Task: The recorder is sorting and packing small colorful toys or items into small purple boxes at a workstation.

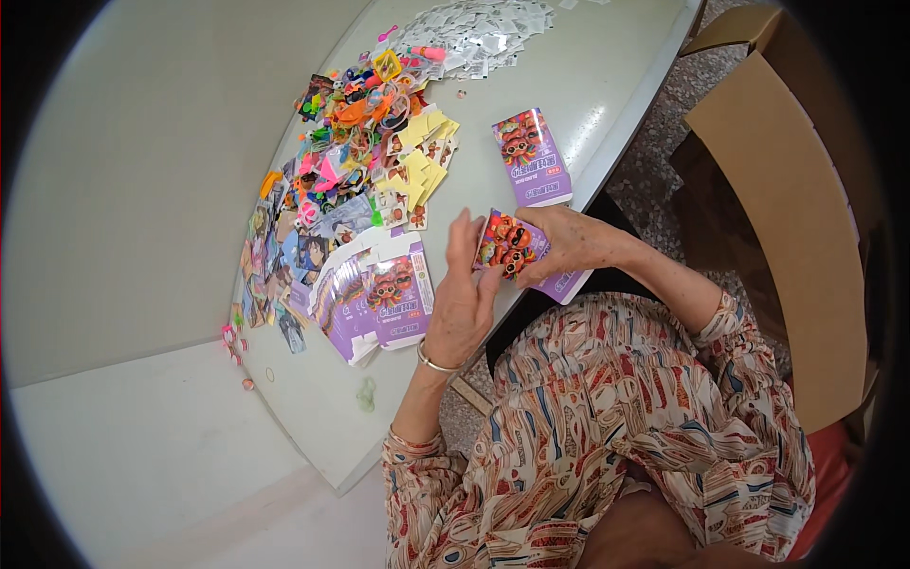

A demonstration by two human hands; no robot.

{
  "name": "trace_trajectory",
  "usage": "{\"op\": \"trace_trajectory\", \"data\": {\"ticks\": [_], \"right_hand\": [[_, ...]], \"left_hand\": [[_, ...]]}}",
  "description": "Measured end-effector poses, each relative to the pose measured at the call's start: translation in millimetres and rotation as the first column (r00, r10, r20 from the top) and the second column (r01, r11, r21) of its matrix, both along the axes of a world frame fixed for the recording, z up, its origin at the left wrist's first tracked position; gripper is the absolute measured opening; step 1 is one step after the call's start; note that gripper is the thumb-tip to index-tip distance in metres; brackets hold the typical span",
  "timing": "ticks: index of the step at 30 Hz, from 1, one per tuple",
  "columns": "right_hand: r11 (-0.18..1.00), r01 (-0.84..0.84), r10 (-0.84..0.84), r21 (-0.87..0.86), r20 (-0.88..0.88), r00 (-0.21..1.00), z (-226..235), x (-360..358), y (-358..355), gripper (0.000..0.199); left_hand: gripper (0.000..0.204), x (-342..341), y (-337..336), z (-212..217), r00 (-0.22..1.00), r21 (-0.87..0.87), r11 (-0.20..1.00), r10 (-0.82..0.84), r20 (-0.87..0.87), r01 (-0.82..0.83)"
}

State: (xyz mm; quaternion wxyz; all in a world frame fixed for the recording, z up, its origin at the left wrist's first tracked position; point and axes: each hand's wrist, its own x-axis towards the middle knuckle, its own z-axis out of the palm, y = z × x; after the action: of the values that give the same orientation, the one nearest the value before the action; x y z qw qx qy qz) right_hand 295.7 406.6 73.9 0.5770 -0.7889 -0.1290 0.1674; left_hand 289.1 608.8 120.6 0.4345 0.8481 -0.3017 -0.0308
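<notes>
A small purple printed card box with red cartoon figures is held over the table's near edge. My right hand grips it from the right, fingers and thumb around its side. My left hand, with a bracelet at the wrist, is at the box's left edge. Its fingers are stretched out and the thumb lies apart; whether it presses on the box is hard to see. Just beyond, another purple box lies on the table. Left of my left hand is a fanned stack of flat purple cartons.
A heap of small colourful plastic toys covers the table's left side, beside yellow-and-white cards and picture cards. Small white packets are piled at the far end. An open cardboard box stands right of the table.
</notes>
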Motion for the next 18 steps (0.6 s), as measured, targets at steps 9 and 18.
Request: {"op": "trace_trajectory", "data": {"ticks": [9, 18], "right_hand": [[0.994, -0.073, 0.071, 0.077, 0.038, 0.997, -5, 0, 1, 0.049], [0.988, -0.107, 0.103, 0.111, 0.042, 0.994, -11, 0, 1, 0.05]], "left_hand": [[0.029, 16, 9, -8, 0.726, -0.335, 0.862, 0.053, -0.686, -0.38], [0.028, 13, 4, -10, 0.772, -0.275, 0.879, 0.148, -0.618, -0.389]]}}
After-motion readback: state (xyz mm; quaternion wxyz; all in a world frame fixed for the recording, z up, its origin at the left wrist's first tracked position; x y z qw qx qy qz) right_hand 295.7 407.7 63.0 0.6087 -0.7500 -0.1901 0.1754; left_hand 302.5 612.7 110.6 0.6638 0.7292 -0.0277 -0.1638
